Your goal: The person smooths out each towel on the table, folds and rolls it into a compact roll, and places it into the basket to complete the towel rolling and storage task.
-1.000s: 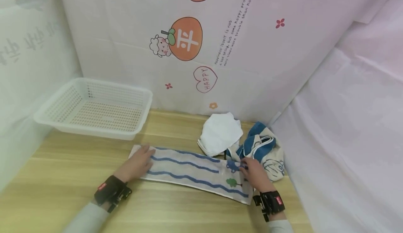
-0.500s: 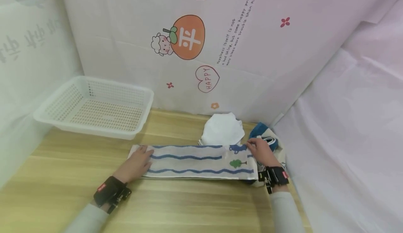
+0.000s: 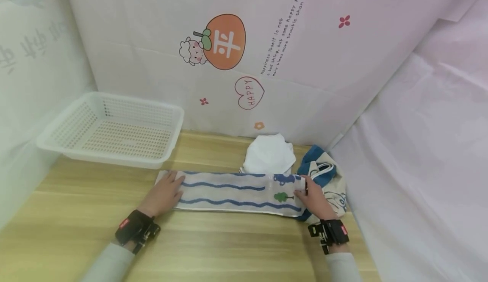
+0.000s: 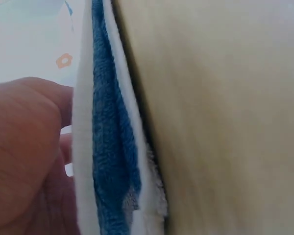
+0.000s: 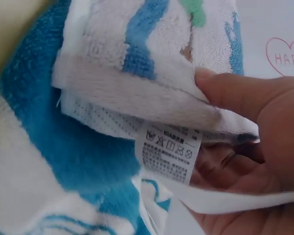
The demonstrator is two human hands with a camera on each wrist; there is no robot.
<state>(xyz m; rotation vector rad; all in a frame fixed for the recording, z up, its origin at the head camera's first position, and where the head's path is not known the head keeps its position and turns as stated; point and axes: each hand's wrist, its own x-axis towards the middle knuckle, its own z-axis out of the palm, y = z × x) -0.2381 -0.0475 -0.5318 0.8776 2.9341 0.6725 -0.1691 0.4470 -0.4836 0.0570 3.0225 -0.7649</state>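
A folded white towel (image 3: 228, 193) with blue wavy stripes, a green tree and a blue figure lies lengthwise on the table. My left hand (image 3: 164, 194) rests on its left end, fingers spread over the cloth; the left wrist view shows the folded edge with blue inside. At the right end my right hand (image 3: 314, 197) pinches the towel, thumb on top and fingers beneath, next to a printed care label (image 5: 167, 152). Behind that hand lies a crumpled blue-and-cream towel (image 3: 331, 184), partly covered by the hand and the folded towel.
A bunched white cloth (image 3: 268, 153) lies behind the folded towel. At the back left stands a white perforated plastic basket (image 3: 167, 140). Printed white sheets hang as walls behind and on both sides of the wooden table (image 3: 228, 248).
My right hand first shifted the towel's right end away from me, straightening the slanted strip, then drew back slightly. My left hand has stayed on the left end.
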